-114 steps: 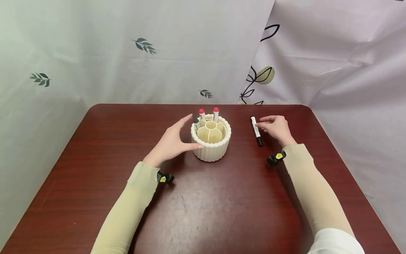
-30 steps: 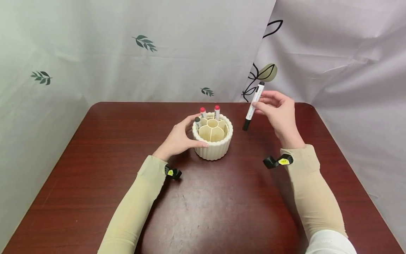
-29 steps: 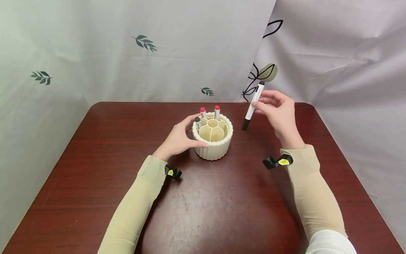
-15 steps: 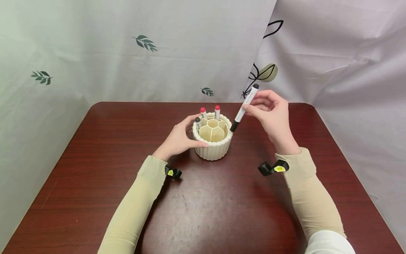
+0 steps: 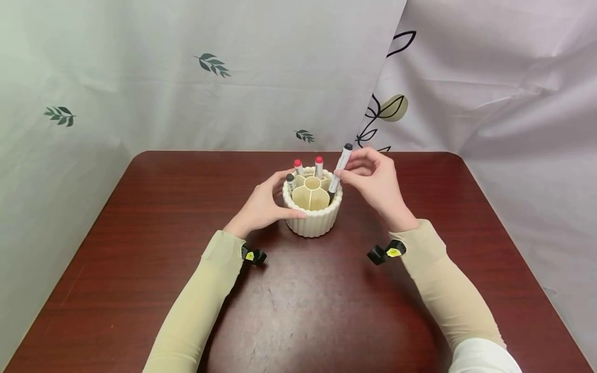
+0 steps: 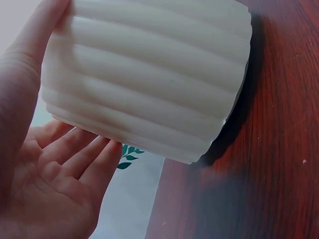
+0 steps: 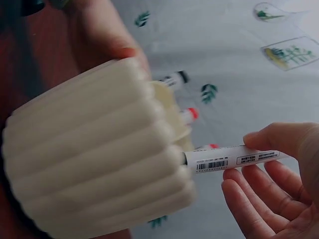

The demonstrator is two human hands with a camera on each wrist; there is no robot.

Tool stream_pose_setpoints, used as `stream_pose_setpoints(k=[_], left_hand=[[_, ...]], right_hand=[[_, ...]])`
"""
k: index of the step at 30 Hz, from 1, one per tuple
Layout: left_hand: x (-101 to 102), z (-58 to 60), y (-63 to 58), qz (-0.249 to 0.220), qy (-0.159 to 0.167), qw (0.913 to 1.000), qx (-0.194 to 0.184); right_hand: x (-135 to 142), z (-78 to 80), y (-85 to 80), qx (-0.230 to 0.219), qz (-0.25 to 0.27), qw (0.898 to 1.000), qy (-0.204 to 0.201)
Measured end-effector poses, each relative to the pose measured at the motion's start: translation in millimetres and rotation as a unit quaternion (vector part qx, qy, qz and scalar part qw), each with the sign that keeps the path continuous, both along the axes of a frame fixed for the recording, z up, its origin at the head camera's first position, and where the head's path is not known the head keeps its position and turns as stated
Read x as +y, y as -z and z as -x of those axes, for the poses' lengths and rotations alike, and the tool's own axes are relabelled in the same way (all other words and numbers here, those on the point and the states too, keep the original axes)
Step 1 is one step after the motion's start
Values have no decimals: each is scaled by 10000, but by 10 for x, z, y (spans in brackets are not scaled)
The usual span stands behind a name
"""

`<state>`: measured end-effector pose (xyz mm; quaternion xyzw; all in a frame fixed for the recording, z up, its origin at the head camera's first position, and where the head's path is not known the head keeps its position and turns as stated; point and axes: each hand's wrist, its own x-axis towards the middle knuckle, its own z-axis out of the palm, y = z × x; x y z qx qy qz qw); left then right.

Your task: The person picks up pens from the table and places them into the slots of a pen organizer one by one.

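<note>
A cream, fluted pen holder (image 5: 311, 224) with petal-shaped compartments stands on the table. My left hand (image 5: 262, 206) grips its left side, thumb at the front and fingers behind; the left wrist view shows the hand around the ribbed wall (image 6: 149, 74). Between thumb and fingers, my right hand (image 5: 375, 181) pinches a white marker (image 5: 342, 161) with black ends. Its lower black end dips inside the holder's right-hand compartment, and the marker leans to the right. Two red-capped markers (image 5: 319, 167) and one black-ended marker (image 5: 290, 182) stand in the back and left compartments.
The dark red wooden table (image 5: 298, 305) spreads around the holder. A pale curtain (image 5: 261, 77) with leaf prints hangs behind the table's back edge. Small black cameras (image 5: 254, 255) sit on both wrists.
My right hand picked the white marker up from the table's right side, carried it left and lowered its black end into the holder. My left hand closed in around the holder.
</note>
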<state>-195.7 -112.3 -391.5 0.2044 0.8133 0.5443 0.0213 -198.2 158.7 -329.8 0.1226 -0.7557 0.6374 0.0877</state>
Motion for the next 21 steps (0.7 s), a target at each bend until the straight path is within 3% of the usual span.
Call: stream_pose_setpoints(k=[13,21], left_hand=[[19,-39,-54,-116,111,9998,-93],[38,-37,-69,-130,138,9997,-165]], right_hand=[[-36,-14,116,-55,-1305,9913,132],[-39,-14,117,-134,-1641,9862,166]])
